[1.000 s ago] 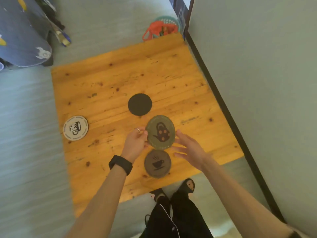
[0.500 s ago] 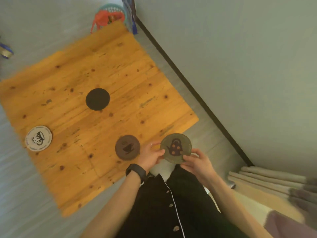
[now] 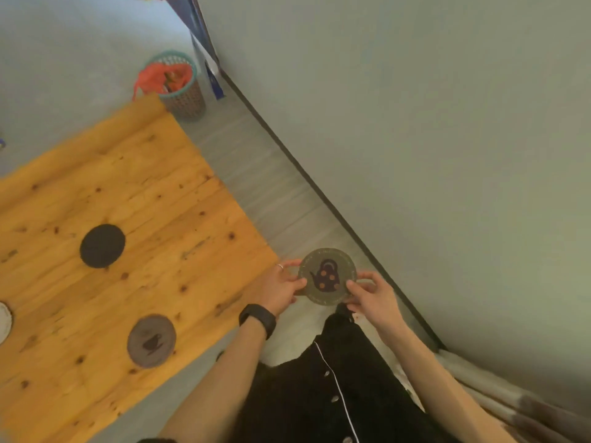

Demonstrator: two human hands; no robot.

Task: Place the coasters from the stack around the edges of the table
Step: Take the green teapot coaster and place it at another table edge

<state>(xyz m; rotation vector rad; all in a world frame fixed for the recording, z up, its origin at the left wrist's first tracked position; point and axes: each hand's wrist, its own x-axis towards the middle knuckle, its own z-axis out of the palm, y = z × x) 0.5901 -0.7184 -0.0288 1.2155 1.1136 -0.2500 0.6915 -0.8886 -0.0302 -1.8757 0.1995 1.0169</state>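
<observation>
A: Starting with the biggest thing, what fills the view?

B: The grey wall (image 3: 431, 139) takes the right side, meeting the pale floor (image 3: 275, 199) along a dark skirting line. Next comes the wooden worktop (image 3: 160, 193) on the left, knotty orange planks.

A: And beyond the worktop?

B: A teal-rimmed basket (image 3: 184, 91) stands on the floor just past its far corner, with something red in it.

A: Where are the coasters?

B: A plain black coaster (image 3: 102, 246) lies mid-worktop. A brown cup coaster (image 3: 152, 341) sits near the worktop's near edge. A white coaster (image 3: 3, 321) shows only as a sliver at the picture's left border. The green teapot coaster (image 3: 327, 276) is off the worktop, held in the air past its right corner, above the floor.

A: Who holds it?

B: Both hands. The left hand (image 3: 281, 287), a black watch (image 3: 258, 318) on its wrist, pinches the coaster's left rim; the right hand (image 3: 372, 297) pinches the right rim.
</observation>
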